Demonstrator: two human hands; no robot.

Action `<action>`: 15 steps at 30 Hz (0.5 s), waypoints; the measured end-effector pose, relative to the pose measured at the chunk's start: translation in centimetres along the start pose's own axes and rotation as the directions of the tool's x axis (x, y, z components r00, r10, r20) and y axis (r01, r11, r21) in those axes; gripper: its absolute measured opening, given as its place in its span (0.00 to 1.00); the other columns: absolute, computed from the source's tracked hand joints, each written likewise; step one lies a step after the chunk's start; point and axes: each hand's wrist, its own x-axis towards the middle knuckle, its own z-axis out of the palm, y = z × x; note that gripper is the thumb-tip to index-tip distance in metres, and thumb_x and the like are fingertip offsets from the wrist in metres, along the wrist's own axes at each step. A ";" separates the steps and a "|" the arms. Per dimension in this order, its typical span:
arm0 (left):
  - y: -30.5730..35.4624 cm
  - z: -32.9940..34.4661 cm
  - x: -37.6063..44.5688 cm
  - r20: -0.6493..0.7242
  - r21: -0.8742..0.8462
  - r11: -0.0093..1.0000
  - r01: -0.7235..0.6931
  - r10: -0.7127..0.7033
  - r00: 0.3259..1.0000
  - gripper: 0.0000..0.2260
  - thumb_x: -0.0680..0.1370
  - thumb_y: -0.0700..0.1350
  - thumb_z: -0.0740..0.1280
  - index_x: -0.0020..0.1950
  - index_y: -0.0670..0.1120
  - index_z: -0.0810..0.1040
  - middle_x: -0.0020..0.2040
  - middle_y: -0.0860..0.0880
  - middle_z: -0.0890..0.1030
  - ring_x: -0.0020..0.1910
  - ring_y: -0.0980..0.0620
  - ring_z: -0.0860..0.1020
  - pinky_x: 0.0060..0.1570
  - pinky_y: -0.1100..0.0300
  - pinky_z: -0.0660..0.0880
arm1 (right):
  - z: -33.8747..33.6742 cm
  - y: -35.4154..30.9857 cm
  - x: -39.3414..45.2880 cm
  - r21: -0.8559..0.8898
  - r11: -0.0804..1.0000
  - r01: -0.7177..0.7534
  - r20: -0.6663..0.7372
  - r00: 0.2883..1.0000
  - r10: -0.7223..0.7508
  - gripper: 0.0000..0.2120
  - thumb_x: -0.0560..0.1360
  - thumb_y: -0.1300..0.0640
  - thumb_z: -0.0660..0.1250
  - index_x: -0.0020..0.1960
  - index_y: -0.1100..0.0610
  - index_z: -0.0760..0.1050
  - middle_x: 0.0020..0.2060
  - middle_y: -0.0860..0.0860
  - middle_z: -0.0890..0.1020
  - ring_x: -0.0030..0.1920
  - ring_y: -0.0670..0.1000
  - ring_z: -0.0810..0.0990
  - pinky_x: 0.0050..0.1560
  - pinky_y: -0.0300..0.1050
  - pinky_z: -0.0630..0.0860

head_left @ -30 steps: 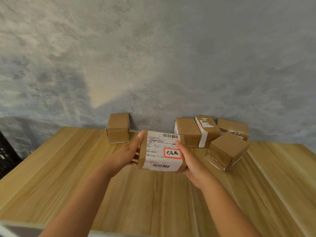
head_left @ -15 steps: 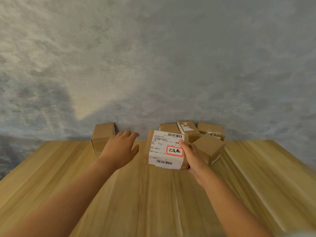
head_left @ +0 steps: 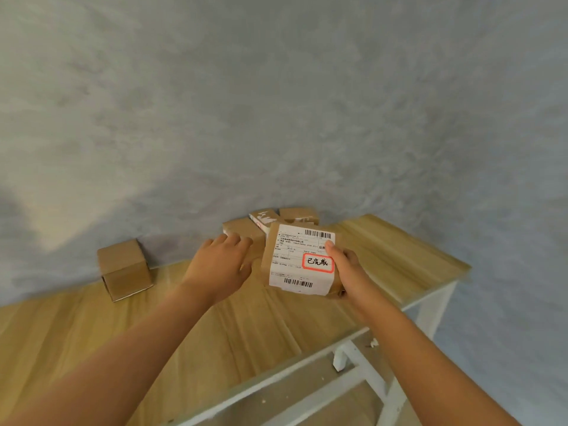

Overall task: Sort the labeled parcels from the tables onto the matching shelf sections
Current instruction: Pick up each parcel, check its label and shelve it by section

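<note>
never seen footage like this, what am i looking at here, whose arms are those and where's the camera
There is no machine here: the two bare arms belong to a person, and the single camera sits on that person's head, looking forward and down. That is why the arms reach in from the bottom edge and the wide lens bends the grey wall.

The right hand grips a cardboard parcel lifted off the table, thumb on its white shipping label, which has barcodes and a red-framed handwritten sticker. The left hand holds nothing; its fingers are stretched towards the cluster of boxes at the wall.

The surface is a wooden table on a white frame. One more small box stands apart to the left. No shelf shows in this view.
</note>
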 end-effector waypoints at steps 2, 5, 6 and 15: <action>1.6 -0.7 -0.5 0.002 -0.035 0.998 -0.048 0.048 0.999 0.20 0.82 0.54 0.58 0.73 0.49 0.67 0.65 0.49 0.75 0.64 0.47 0.73 0.61 0.54 0.69 | -1.5 0.8 -2.6 -0.004 1.000 -0.014 -0.079 0.997 0.013 0.28 0.78 0.37 0.61 0.71 0.51 0.64 0.50 0.49 0.84 0.48 0.52 0.84 0.48 0.54 0.83; 4.5 -1.7 -1.2 0.000 -0.084 0.988 -0.128 0.128 0.992 0.21 0.81 0.55 0.58 0.72 0.49 0.67 0.66 0.49 0.74 0.65 0.47 0.72 0.64 0.52 0.69 | -4.2 1.8 -6.6 0.027 0.999 -0.045 -0.166 0.985 0.049 0.31 0.77 0.35 0.61 0.73 0.50 0.62 0.49 0.49 0.85 0.49 0.53 0.85 0.54 0.58 0.81; 5.6 -2.1 -1.4 -0.004 -0.104 0.983 -0.154 0.154 0.988 0.20 0.81 0.55 0.58 0.72 0.50 0.68 0.65 0.49 0.74 0.65 0.47 0.72 0.64 0.51 0.69 | -5.0 1.8 -8.0 0.041 0.998 -0.045 -0.188 0.981 0.052 0.30 0.77 0.35 0.61 0.73 0.50 0.62 0.50 0.49 0.85 0.49 0.53 0.85 0.54 0.57 0.82; 16.9 -6.3 -4.7 -0.090 -0.197 0.906 -0.376 0.365 0.927 0.21 0.81 0.55 0.58 0.72 0.50 0.67 0.66 0.49 0.75 0.65 0.47 0.72 0.62 0.52 0.69 | -13.6 2.4 -20.0 0.106 0.994 -0.004 -0.423 0.905 0.049 0.26 0.78 0.38 0.61 0.70 0.49 0.64 0.49 0.48 0.85 0.48 0.51 0.85 0.51 0.55 0.83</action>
